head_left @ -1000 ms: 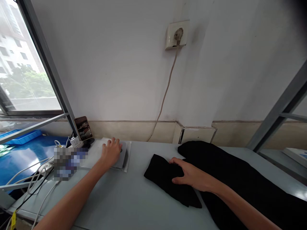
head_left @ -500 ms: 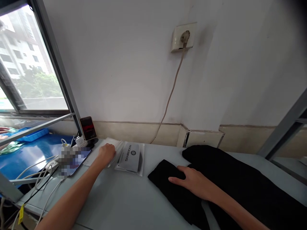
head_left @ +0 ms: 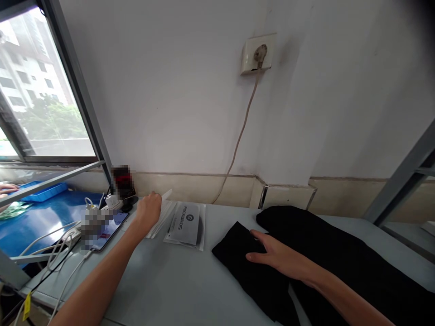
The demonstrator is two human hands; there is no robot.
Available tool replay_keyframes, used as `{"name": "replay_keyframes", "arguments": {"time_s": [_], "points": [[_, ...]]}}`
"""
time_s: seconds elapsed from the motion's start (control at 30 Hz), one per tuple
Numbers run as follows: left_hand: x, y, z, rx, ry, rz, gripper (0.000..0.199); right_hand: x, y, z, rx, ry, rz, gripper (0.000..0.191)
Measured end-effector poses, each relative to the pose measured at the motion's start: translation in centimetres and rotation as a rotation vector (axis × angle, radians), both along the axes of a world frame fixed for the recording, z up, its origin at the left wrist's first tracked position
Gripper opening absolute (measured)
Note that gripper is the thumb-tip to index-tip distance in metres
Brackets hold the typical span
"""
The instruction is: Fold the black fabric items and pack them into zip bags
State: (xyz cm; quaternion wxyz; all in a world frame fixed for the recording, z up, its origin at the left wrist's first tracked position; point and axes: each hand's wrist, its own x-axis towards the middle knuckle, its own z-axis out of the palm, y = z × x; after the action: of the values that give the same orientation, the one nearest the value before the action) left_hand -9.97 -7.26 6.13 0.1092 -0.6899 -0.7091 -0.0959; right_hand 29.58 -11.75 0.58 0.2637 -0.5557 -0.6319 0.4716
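My left hand (head_left: pixel 149 210) is closed at the upper edge of a stack of thin white sheets or bags (head_left: pixel 162 218) on the grey table. A pale flap sticks up just right of its fingers; what they pinch looks like this white material. Right of the stack lies a clear packet with a grey ROCKBROS card (head_left: pixel 185 225), touched by neither hand. My right hand (head_left: pixel 277 257) rests on a folded black cloth (head_left: pixel 251 267), thumb and fingers apart. Beside it on the right spreads a larger black cloth (head_left: pixel 326 240).
A phone (head_left: pixel 110 231) lies at the left near a power strip and white cables (head_left: pixel 68 235). Another phone (head_left: pixel 123 182) stands on a holder by the wall. Metal frame posts rise left and right. Beyond the left frame, a person's hand (head_left: pixel 8 188) is near a blue tray (head_left: pixel 44 191).
My left hand has risen slightly and moved a little left, with a white flap now lifted beside it. My right hand and the folded black cloth have shifted slightly right.
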Motion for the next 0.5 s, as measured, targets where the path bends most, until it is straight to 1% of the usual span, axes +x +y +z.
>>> {"name": "replay_keyframes", "arguments": {"time_s": [0.07,0.17,0.2,0.27,0.37,0.43,0.5], "points": [[1.0,-0.7,1.0,0.035,-0.013,-0.021,0.033,-0.2,-0.4,0.9,-0.105,0.050,0.066,0.061],[3.0,-1.9,2.2,0.056,-0.092,-0.094,0.023,-0.3,-1.0,1.9,-0.251,0.070,0.154,0.037],[3.6,-2.3,2.5,0.068,-0.183,-0.141,0.022,-0.3,-1.1,2.0,-0.272,0.068,0.152,0.033],[4.8,-2.9,2.6,0.065,-0.355,-0.224,0.024,-0.3,-1.2,1.9,-0.261,0.089,0.120,0.033],[6.4,-3.4,1.7,-0.047,-0.612,-0.343,0.029,-0.6,-1.3,1.8,-0.204,0.234,0.073,0.042],[7.5,-3.5,0.4,-0.133,-0.786,-0.419,0.031,-1.2,-1.4,1.9,-0.209,0.355,0.017,0.044],[8.8,-3.4,-1.2,-0.226,-0.969,-0.506,0.034,-1.8,-1.6,2.0,-0.234,0.440,-0.078,0.043]]}}
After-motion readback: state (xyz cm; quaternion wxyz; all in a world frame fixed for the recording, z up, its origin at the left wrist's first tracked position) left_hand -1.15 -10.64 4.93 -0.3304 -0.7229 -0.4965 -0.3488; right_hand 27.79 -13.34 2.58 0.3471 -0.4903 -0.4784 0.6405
